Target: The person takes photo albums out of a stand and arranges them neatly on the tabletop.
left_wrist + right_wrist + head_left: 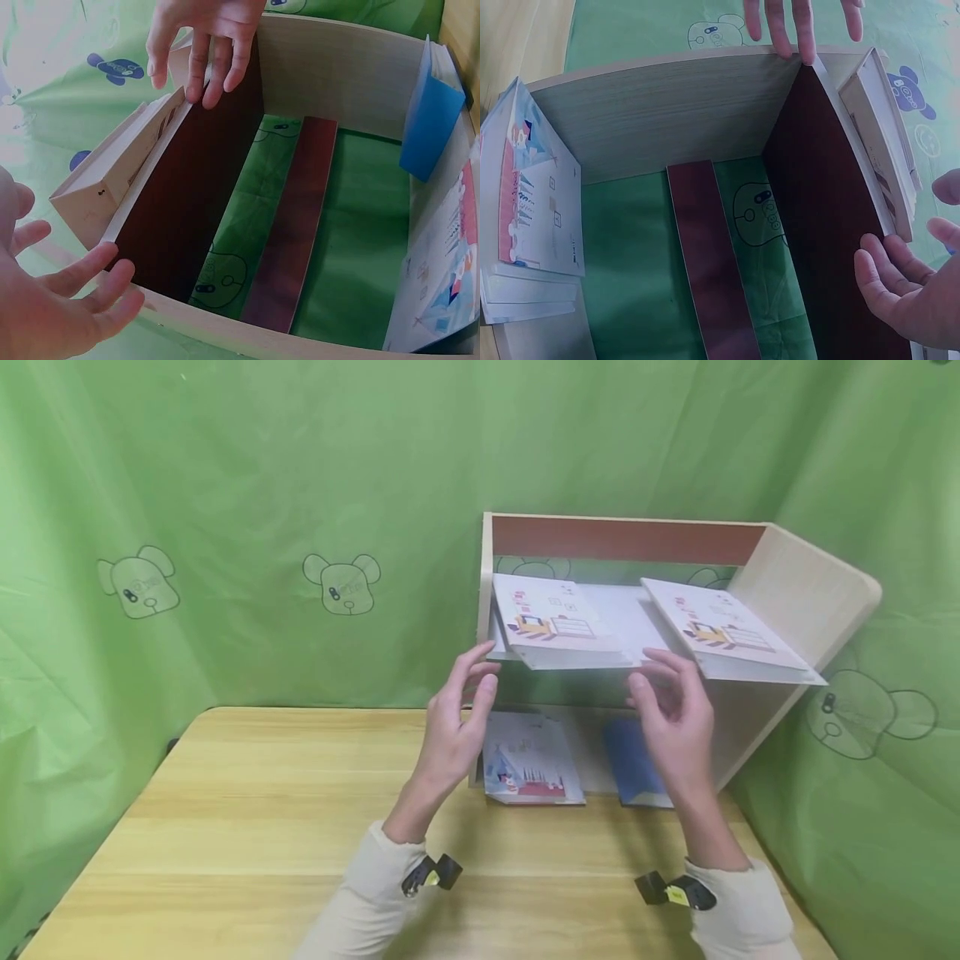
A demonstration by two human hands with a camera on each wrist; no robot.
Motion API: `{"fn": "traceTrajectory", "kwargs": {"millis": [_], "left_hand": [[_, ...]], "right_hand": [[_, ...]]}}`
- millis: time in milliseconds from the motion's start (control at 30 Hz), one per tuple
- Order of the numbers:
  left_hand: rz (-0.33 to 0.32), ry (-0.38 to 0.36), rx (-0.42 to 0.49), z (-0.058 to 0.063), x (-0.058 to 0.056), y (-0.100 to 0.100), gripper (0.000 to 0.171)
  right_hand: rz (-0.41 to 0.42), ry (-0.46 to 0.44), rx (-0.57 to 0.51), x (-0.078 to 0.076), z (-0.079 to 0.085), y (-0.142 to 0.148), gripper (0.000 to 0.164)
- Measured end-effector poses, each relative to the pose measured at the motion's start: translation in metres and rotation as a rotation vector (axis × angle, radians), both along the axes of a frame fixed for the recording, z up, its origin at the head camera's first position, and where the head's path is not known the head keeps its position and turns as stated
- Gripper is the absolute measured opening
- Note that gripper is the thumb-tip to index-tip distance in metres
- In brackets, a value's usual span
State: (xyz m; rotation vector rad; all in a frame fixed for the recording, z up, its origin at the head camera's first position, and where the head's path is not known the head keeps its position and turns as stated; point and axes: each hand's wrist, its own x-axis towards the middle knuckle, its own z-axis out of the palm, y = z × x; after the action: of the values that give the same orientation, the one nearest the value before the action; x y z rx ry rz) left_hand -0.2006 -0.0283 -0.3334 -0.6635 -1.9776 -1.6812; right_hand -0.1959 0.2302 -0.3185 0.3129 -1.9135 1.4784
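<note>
A small wooden two-level bookshelf (806,581) stands at the right of the table. My left hand (453,718) is at the left end of the upper shelf's front edge, fingers loosely bent and holding nothing. Along the same edge, between two books, is my right hand (678,722), also holding nothing. Fingertips of both hands touch or nearly touch the shelf board (199,187); contact is hard to tell. A white picture book (558,622) leans at the upper left, and a similar book (731,631) lies at the upper right, near the right hand.
On the lower level, a picture book (531,760) with a tent drawing sits at the left and a blue book (633,764) at the right, partly behind the right hand. The wooden table (262,827) extends leftward. A green curtain (247,468) with bear drawings hangs behind.
</note>
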Motion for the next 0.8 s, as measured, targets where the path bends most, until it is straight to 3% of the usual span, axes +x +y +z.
{"fn": "traceTrajectory", "kwargs": {"millis": [433, 567, 800], "left_hand": [[-0.058, -0.042, 0.062, 0.008, -0.01, 0.011, 0.041], [-0.047, -0.063, 0.089, 0.012, -0.015, 0.015, 0.041], [0.001, -0.09, 0.07, 0.02, -0.018, 0.021, 0.041]], "right_hand": [[-0.025, -0.072, 0.004, -0.006, 0.008, 0.001, 0.035], [-0.058, -0.131, 0.038, -0.006, 0.013, 0.002, 0.037], [-0.185, -0.193, 0.267, -0.001, 0.025, 0.001, 0.038]]}}
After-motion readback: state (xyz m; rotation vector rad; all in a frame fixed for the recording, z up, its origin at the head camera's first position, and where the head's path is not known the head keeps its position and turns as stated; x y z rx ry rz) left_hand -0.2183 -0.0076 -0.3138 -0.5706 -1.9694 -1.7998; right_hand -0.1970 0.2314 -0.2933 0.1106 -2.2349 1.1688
